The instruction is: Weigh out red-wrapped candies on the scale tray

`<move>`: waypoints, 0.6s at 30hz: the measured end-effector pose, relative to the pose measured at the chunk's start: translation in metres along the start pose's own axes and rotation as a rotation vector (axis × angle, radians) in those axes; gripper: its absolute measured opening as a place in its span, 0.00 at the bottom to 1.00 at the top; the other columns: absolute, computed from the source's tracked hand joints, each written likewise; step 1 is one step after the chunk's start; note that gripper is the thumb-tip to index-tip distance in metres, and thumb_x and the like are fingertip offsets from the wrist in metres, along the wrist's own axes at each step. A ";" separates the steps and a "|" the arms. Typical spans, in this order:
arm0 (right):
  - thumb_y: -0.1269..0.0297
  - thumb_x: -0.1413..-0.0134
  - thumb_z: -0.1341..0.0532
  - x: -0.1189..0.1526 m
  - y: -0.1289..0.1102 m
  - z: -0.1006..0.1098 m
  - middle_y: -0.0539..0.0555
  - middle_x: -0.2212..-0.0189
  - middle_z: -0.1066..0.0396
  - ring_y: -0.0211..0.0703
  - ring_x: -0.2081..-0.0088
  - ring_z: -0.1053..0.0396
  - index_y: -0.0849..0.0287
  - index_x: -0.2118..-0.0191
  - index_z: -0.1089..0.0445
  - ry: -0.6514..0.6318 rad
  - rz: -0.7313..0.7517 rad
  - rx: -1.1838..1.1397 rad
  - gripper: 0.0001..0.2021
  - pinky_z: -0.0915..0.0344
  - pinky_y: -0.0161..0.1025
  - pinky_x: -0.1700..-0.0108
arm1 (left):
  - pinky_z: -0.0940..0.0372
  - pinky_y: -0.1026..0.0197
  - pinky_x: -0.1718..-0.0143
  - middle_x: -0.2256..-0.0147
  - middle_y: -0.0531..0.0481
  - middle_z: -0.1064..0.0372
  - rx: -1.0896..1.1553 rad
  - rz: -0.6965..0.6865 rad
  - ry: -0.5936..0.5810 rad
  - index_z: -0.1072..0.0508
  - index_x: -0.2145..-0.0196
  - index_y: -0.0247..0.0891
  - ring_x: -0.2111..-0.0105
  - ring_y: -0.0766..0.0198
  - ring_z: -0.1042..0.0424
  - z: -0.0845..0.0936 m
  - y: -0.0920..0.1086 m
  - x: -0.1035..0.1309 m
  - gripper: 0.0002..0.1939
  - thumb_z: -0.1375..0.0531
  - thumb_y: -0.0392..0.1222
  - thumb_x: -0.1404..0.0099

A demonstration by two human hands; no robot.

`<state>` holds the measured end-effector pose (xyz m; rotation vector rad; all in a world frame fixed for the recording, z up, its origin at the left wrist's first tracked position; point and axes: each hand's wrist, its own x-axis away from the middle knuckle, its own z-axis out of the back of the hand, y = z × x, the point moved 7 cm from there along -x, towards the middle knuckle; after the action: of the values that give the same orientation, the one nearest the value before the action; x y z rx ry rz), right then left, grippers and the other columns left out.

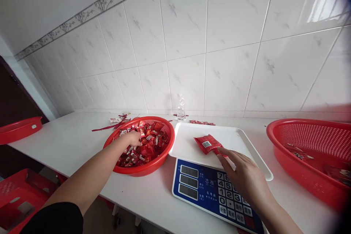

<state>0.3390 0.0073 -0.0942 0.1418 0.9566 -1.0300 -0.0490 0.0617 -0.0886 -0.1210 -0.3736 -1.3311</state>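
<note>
My left hand [134, 139] reaches into a red plastic basket [171, 135] filled with small red wrapped packets [146, 150]. Its fingers curl down among the wrappers, and whatever they grip is hidden. Over the scale, my right hand [244, 172] pinches the near right corner of a red sealed packet [208, 143] between thumb and fingers. That packet has a white barcode label and rests on the white tray [233, 135] of a digital scale. Below the tray, the scale's blue panel [203, 179] has three displays and a keypad, partly covered by my right hand.
A second red basket [307, 179] with some packets stands at the right. Against the tiled wall is a clear water bottle [181, 109], with red strips [109, 127] lying behind the full basket. Another red basket [20, 128] is at the far left, above a red stool [24, 193].
</note>
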 end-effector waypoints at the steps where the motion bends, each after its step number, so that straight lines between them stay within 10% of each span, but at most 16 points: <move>1: 0.51 0.37 0.53 0.000 0.000 0.000 0.54 0.67 0.22 0.47 0.68 0.26 0.53 0.60 0.27 -0.001 -0.004 -0.004 0.19 0.32 0.41 0.70 | 0.39 0.47 0.52 0.54 0.36 0.28 -0.045 0.042 0.013 0.26 0.60 0.36 0.49 0.37 0.34 -0.001 -0.004 -0.001 0.28 0.33 0.54 0.57; 7: 0.52 0.38 0.52 0.000 0.001 0.000 0.53 0.65 0.22 0.46 0.71 0.26 0.53 0.60 0.27 0.005 -0.005 -0.005 0.18 0.32 0.41 0.71 | 0.40 0.47 0.52 0.47 0.32 0.34 -0.112 0.112 -0.004 0.32 0.49 0.37 0.46 0.33 0.38 -0.006 -0.009 0.003 0.41 0.33 0.59 0.60; 14: 0.52 0.38 0.52 0.000 -0.001 0.001 0.53 0.66 0.22 0.44 0.74 0.27 0.53 0.60 0.27 0.003 -0.006 -0.017 0.18 0.32 0.40 0.73 | 0.38 0.63 0.57 0.55 0.51 0.26 0.021 -0.103 -0.136 0.27 0.56 0.43 0.57 0.54 0.29 -0.018 0.010 0.025 0.27 0.42 0.64 0.46; 18: 0.52 0.37 0.52 -0.001 -0.001 0.001 0.52 0.67 0.22 0.42 0.78 0.29 0.53 0.60 0.27 0.008 -0.006 -0.009 0.18 0.34 0.39 0.75 | 0.39 0.56 0.54 0.49 0.40 0.30 -0.018 -0.054 -0.072 0.28 0.53 0.36 0.52 0.47 0.31 -0.017 0.006 0.014 0.30 0.49 0.62 0.41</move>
<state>0.3389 0.0068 -0.0926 0.1356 0.9696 -1.0315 -0.0374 0.0454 -0.0994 -0.1748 -0.4284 -1.3858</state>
